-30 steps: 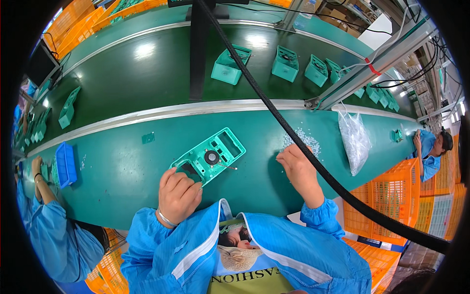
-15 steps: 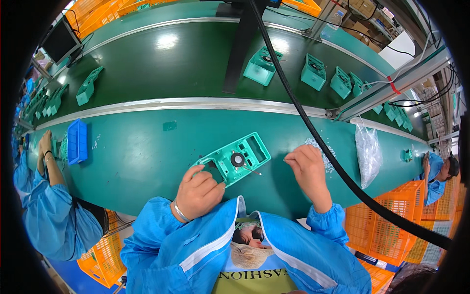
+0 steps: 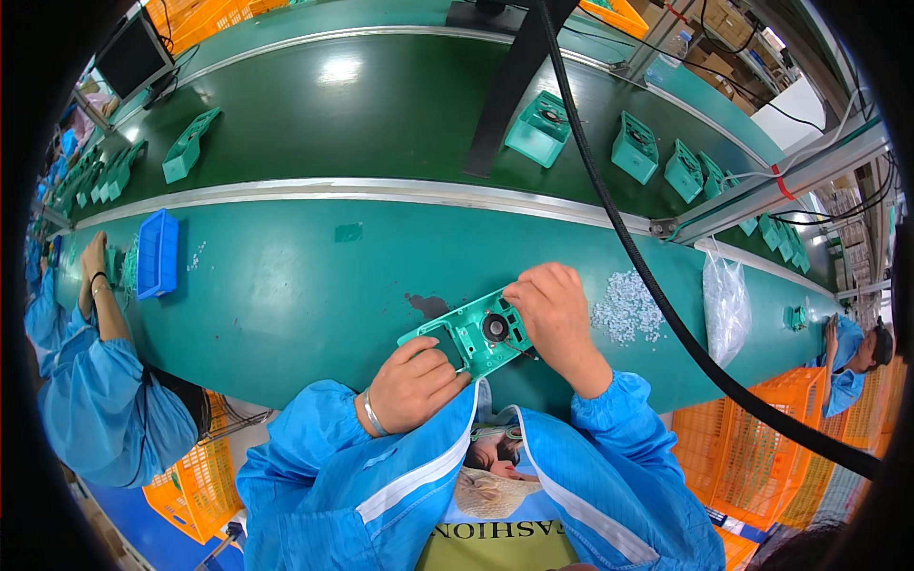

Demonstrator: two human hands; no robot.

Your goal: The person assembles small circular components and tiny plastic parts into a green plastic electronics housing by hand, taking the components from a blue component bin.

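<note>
Teal plastic panel (image 3: 473, 333) is lying tilted at the near edge of the worktop (image 3: 286, 285), between both hands. Left hand (image 3: 411, 384) is curling its fingers around the panel's near end, bracing it; keeping that end pinned looks wise. Right hand (image 3: 557, 309) is closing over the far end beside the round black part (image 3: 494, 327), fingertips pressed down. Beyond, small pale pieces (image 3: 625, 309) are lying scattered.

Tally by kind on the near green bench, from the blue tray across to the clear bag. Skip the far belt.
green plastic housing: 1
blue tray: 1
clear plastic bag: 1
pile of small clear parts: 1
Total: 4
</note>
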